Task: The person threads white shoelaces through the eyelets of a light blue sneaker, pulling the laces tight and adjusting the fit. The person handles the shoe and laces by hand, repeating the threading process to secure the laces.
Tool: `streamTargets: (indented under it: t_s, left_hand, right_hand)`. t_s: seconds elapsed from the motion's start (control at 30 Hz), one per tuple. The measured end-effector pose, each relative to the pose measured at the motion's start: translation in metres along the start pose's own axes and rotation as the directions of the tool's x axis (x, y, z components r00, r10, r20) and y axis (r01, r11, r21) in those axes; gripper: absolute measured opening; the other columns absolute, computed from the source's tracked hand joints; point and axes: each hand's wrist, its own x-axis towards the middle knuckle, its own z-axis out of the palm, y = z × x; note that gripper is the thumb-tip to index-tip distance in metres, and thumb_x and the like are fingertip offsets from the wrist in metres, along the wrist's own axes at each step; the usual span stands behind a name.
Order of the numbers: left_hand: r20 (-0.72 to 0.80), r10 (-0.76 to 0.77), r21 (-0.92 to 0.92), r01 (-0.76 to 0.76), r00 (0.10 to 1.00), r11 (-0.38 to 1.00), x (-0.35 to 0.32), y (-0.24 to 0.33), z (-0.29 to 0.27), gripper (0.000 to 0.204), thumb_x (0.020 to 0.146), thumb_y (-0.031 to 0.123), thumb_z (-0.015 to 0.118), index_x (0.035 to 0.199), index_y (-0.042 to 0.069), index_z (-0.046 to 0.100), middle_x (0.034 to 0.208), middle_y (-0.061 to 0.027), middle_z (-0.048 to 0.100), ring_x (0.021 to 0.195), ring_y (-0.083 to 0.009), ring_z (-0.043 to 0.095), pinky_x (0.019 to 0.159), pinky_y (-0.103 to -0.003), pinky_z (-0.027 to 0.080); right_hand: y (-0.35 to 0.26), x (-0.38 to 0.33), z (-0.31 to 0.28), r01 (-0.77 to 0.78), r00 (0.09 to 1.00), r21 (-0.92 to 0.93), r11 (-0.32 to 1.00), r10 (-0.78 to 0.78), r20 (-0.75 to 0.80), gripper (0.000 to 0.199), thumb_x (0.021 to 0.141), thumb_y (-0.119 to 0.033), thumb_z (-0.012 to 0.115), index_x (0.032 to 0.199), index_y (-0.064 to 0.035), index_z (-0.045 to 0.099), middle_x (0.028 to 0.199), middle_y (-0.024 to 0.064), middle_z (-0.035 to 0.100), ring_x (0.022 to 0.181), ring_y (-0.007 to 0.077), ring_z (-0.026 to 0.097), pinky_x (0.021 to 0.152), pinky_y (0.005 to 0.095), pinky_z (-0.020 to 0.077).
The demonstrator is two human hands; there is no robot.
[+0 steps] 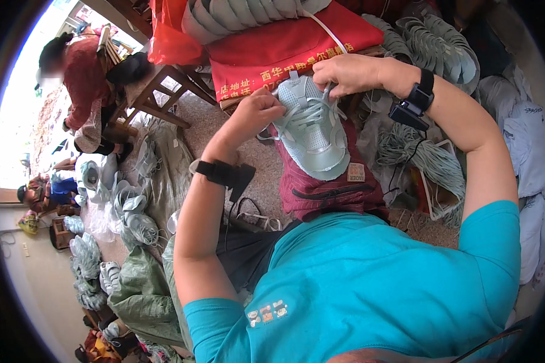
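Note:
A pale green lace-up shoe upper (316, 136) lies on a maroon cloth (309, 187) over my lap, its toe toward me. Criss-crossed laces (310, 115) run over its tongue. My left hand (257, 113) is closed at the upper's left edge, fingertips pinching the shoelace there. On the opposite side, my right hand (348, 75) pinches the lace near the upper's top edge; its fingertips are partly hidden. Loose lace ends hang at both sides of the upper.
Ahead, a red cloth (248, 66) covers a surface bearing stacked uppers (242, 18). A bundle of pale green laces (418, 157) sits at right, near white sacks (527, 151). Bundled uppers (133, 212) and a green sack (139, 284) lie left. A person (85, 78) works beyond a wooden stool (154, 91).

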Motion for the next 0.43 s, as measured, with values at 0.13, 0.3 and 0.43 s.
streamTargets:
  t_s: [0.13, 0.3, 0.43]
  left_hand:
    - [-0.224, -0.013, -0.157, -0.023, 0.974, 0.987, -0.009, -0.004, 0.021, 0.023, 0.095, 0.022, 0.062, 0.087, 0.001, 0.067, 0.086, 0.0021, 0.056, 0.080, -0.0095, 0.053, 0.073, -0.024, 0.042]
    - [-0.175, -0.189, -0.590, 0.051, 0.966, 0.806, -0.013, -0.007, 0.029, 0.025, 0.097, 0.027, 0.060, 0.091, 0.004, 0.067, 0.097, 0.0014, 0.056, 0.086, -0.0087, 0.052, 0.080, -0.025, 0.041]
    - [-0.311, -0.039, -0.406, -0.095, 0.950, 0.909, -0.010, -0.021, 0.039, 0.026, 0.098, 0.030, 0.060, 0.095, 0.005, 0.067, 0.111, 0.0003, 0.054, 0.097, -0.0087, 0.049, 0.087, -0.023, 0.039]
  right_hand:
    - [0.003, 0.002, -0.003, 0.047, 0.999, 0.015, 0.999, -0.048, 0.025, 0.021, 0.077, -0.013, 0.075, 0.087, -0.0004, 0.061, 0.086, 0.0082, 0.052, 0.081, 0.0244, 0.058, 0.072, 0.0377, 0.0463]
    - [0.002, 0.006, -0.007, -0.022, 0.999, 0.147, 0.989, 0.016, 0.046, 0.028, 0.084, -0.025, 0.072, 0.079, 0.0013, 0.065, 0.079, 0.0077, 0.052, 0.078, 0.0212, 0.057, 0.071, 0.0368, 0.0455]
    - [-0.004, 0.012, 0.003, -0.367, 0.930, 0.352, 0.861, 0.346, 0.123, 0.036, 0.080, -0.035, 0.077, 0.079, -0.0008, 0.068, 0.081, 0.0048, 0.054, 0.078, 0.0197, 0.059, 0.075, 0.0307, 0.0523]
